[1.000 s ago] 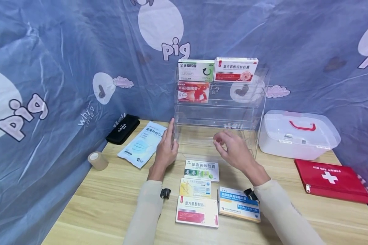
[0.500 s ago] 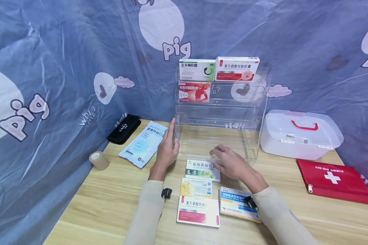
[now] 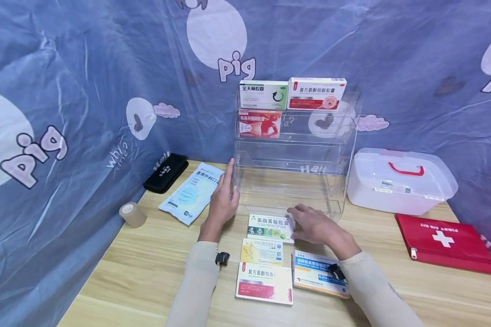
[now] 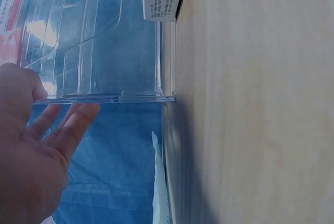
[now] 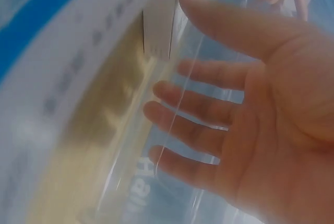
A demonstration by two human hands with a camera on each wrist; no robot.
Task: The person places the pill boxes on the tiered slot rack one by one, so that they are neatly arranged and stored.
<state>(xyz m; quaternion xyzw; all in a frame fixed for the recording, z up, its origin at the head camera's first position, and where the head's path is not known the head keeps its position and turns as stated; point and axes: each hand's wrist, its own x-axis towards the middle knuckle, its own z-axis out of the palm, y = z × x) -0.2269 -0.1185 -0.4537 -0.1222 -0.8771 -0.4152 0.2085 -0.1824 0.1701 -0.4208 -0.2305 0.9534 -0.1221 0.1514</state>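
Observation:
A clear tiered rack (image 3: 286,159) stands upright behind the laid-out medicine boxes. My left hand (image 3: 222,200) holds its left side panel; in the left wrist view the hand (image 4: 36,151) has its thumb and fingers on opposite faces of the clear panel (image 4: 109,62). At the right end of a green-and-white box (image 3: 268,228) is my right hand (image 3: 317,227). The right wrist view shows this hand (image 5: 261,109) with fingers spread and loosely bent, its thumb tip against the pale box end (image 5: 159,28); the fingers are not closed on it.
Nearer lie a yellow box (image 3: 262,252), a red-and-white box (image 3: 263,284) and a blue-and-white box (image 3: 315,272). Three boxes fill upper tiers. Left: black case (image 3: 165,173), mask packet (image 3: 190,195), tape roll (image 3: 132,215). Right: lidded bin (image 3: 397,190), red pouch (image 3: 446,240).
My right hand has come down from in front of the rack to the green-and-white box, then shifted slightly right to its end. My left hand stays at the rack's side.

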